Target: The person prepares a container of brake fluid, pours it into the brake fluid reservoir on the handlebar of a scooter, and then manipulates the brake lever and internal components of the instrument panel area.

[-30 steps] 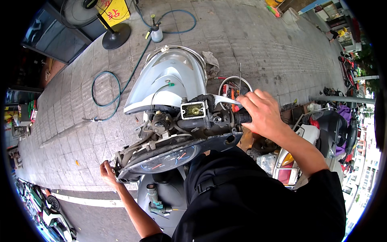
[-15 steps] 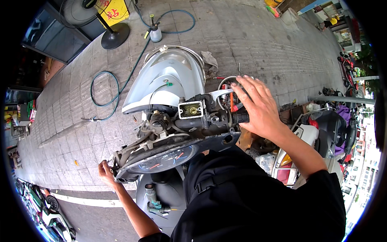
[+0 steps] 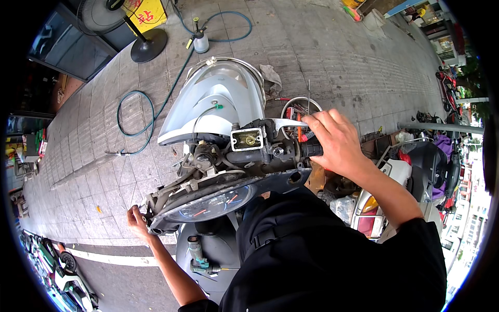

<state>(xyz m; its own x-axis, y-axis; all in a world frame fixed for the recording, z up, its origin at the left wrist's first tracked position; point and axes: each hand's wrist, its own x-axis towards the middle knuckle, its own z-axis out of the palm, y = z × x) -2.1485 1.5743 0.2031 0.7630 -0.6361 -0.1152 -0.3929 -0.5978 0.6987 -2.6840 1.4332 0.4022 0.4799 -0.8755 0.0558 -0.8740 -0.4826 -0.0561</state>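
A scooter's handlebar with its covers off lies across the middle. My right hand (image 3: 338, 145) is closed around the right handlebar grip (image 3: 313, 150), its fingers hooked over the silver brake lever (image 3: 289, 123). Inboard of the lever sits the brake fluid reservoir (image 3: 246, 140), uncovered, with yellowish fluid inside. At the far left end of the bar, my left hand (image 3: 138, 224) is closed around the handlebar end, mostly hidden behind it. Between the hands, the speedometer (image 3: 218, 205) faces up toward me. Ahead is the pale front cover (image 3: 208, 93) of the scooter.
A teal cordless drill (image 3: 200, 257) lies on the grey seat below the speedometer. A green hose (image 3: 118, 115) loops over the paving beside a spray bottle (image 3: 201, 43) and a standing fan (image 3: 148, 47). Another scooter (image 3: 371, 208) stands close on the right.
My right hand has come down from stretched fingers above the lever to a curled grip over it. The left hand has stayed in place.
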